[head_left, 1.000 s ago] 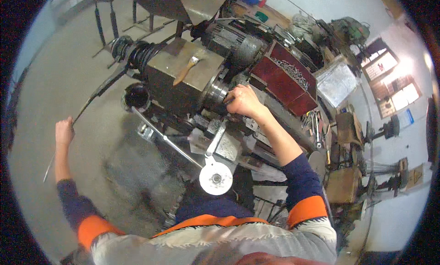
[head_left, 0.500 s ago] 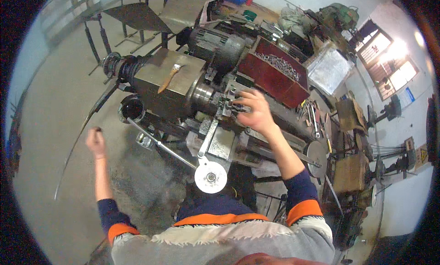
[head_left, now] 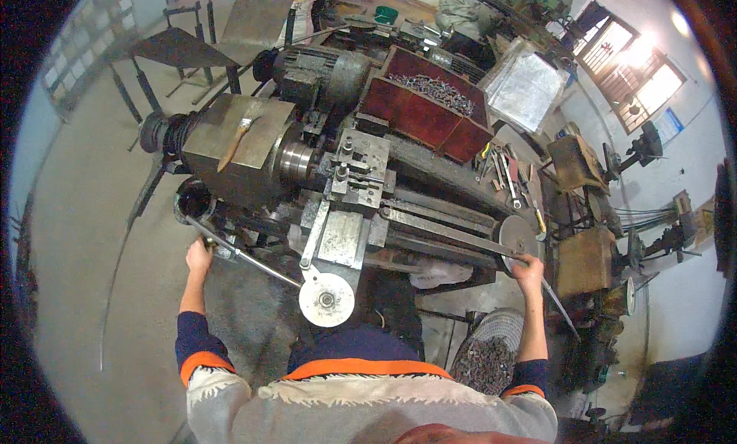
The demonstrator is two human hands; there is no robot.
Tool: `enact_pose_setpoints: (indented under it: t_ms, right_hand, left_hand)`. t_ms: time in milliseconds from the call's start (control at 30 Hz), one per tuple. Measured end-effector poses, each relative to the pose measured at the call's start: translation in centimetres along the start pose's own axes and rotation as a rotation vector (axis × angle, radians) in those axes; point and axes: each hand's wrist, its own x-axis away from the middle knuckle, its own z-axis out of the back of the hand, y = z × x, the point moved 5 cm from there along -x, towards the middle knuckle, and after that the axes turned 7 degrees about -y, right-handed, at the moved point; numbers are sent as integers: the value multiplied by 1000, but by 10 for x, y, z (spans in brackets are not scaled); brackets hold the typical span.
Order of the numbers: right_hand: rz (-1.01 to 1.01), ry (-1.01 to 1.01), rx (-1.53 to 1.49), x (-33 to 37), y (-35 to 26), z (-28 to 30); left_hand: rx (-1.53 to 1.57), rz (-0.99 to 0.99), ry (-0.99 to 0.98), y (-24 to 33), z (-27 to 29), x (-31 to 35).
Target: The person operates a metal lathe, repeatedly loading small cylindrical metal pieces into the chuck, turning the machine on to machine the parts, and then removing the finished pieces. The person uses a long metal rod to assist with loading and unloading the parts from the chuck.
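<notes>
A small lathe stands before me, with a metal headstock (head_left: 234, 144), a shiny spindle chuck (head_left: 295, 161) and a tool post (head_left: 355, 167) on its slide. My right hand (head_left: 527, 270) is closed round the end of a long flat bar lever (head_left: 453, 233), beside a round metal disc (head_left: 516, 238). My left hand (head_left: 199, 256) is closed, low at the left, below a dark round cup-like part (head_left: 194, 201); whatever its fingers hold is hidden. Between my arms, a white round dial (head_left: 326, 299) sits at the front of the cross slide (head_left: 340, 238).
A wooden-handled brush (head_left: 236, 144) lies on the headstock. Behind the lathe, a dark red box (head_left: 430, 114) holds many small metal pieces. Wrenches and other hand tools (head_left: 510, 175) lie at its right. A basket of dark metal pieces (head_left: 487, 356) stands below my right arm.
My right hand has left the tool post and moved right and nearer, onto the bar lever. My left hand has moved right, toward the lathe. The head view has shifted, revealing the basket.
</notes>
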Motion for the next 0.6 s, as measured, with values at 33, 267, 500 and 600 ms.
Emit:
enact_pose_setpoints:
  t_ms: [33, 267, 500, 600]
  right_hand:
    - [-61, 12, 25, -1, 14, 3]
    - [-433, -194, 435, 10, 241, 22]
    - [-508, -178, 553, 41, 313, 20]
    - [-715, -213, 575, 54, 287, 17]
  left_hand:
    - [-13, -4, -21, -5, -1, 8]
    - [836, -53, 45, -25, 49, 4]
    - [836, 60, 346, 37, 106, 1]
    - [917, 171, 258, 61, 109, 3]
